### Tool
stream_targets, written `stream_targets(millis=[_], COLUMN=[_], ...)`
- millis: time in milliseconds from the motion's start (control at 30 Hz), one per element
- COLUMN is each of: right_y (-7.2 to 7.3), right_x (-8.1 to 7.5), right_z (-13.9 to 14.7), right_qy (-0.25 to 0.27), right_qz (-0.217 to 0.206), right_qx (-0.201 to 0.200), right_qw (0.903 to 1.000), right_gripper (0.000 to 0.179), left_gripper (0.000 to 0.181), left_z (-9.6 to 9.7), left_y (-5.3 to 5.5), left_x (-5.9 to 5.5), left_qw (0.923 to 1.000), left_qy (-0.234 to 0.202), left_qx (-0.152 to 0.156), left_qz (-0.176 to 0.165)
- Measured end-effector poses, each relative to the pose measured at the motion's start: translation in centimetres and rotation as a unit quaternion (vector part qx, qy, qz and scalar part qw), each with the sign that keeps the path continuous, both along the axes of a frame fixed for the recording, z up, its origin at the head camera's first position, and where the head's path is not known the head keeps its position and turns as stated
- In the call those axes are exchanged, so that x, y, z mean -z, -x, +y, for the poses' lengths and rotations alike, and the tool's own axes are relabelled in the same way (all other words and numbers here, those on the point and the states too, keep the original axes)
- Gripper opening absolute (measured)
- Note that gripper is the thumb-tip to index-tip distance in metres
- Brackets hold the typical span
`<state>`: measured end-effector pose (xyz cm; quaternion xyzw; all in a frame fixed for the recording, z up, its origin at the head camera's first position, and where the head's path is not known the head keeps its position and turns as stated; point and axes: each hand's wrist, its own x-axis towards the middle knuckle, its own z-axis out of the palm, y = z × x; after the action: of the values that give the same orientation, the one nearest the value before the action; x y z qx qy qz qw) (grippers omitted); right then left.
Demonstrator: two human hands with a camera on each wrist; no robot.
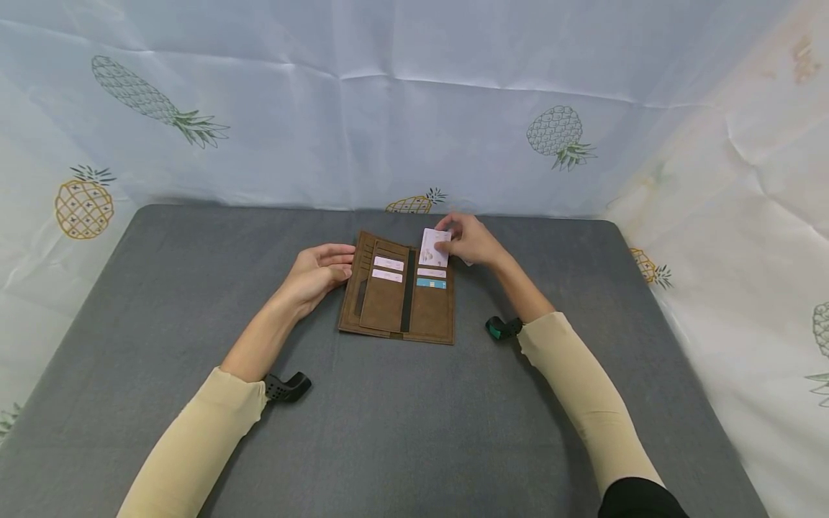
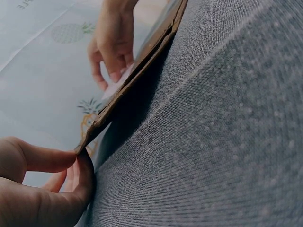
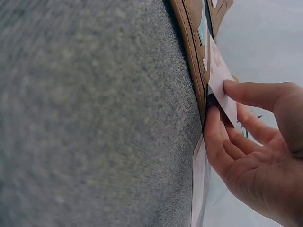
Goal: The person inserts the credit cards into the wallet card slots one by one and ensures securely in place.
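A brown wallet [image 1: 430, 313] lies opened out on the grey table, with cards in slots on both halves. At its left edge, my left hand [image 1: 316, 277] pinches the leather between thumb and fingers; the left wrist view shows that edge lifted off the cloth. My right hand [image 1: 474, 241] pinches a whitish-pink card [image 1: 431, 248] at the upper right half. That card's lower end meets the slots, above a pale card and a blue card [image 1: 431, 283]. Two pale cards [image 1: 387, 275] sit in the left half. Another pale card [image 3: 198, 184] lies on the table beneath my right hand.
The grey tabletop [image 1: 401, 432] extends around the wallet. Behind it hangs a white cloth [image 1: 291, 129] printed with pineapples. A black wrist camera [image 1: 288, 388] sits on my left forearm, another [image 1: 502, 329] on my right.
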<state>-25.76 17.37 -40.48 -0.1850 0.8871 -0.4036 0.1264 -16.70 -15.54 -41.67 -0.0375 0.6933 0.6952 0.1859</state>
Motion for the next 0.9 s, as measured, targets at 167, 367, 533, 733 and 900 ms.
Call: stream_targets(millis=[167, 367, 533, 733, 900], right_y=[-0.09, -0.32, -0.48, -0.63, -0.69], right_x=[-0.01, -0.1, -0.15, -0.32, -0.28], right_z=[0.02, -0.02, 0.16, 0.18, 0.22], right_qy=[-0.005, -0.019, -0.034, -0.027, -0.031], right_qz=[0.0, -0.004, -0.007, -0.02, -0.036], right_qx=[-0.009, -0.017, -0.043, -0.058, -0.058], right_qw=[0.9999, 0.9997, 0.9984, 0.9978, 0.9972], right_gripper=[0.029, 0.023, 0.021, 0.017, 0.014], left_gripper=[0.059, 0.059, 0.059, 0.059, 0.059], left_z=[-0.03, -0.04, -0.03, -0.02, -0.05], left_y=[0.05, 0.06, 0.03, -0.04, -0.07], left_x=[0.06, 0.12, 0.07, 0.03, 0.07], left_qw=[1.0, 1.0, 1.0, 1.0, 1.0], left_qy=[-0.002, -0.003, -0.001, 0.001, -0.002], left_qx=[-0.001, -0.003, -0.001, 0.002, 0.002], left_qz=[0.001, 0.001, 0.002, 0.004, 0.004])
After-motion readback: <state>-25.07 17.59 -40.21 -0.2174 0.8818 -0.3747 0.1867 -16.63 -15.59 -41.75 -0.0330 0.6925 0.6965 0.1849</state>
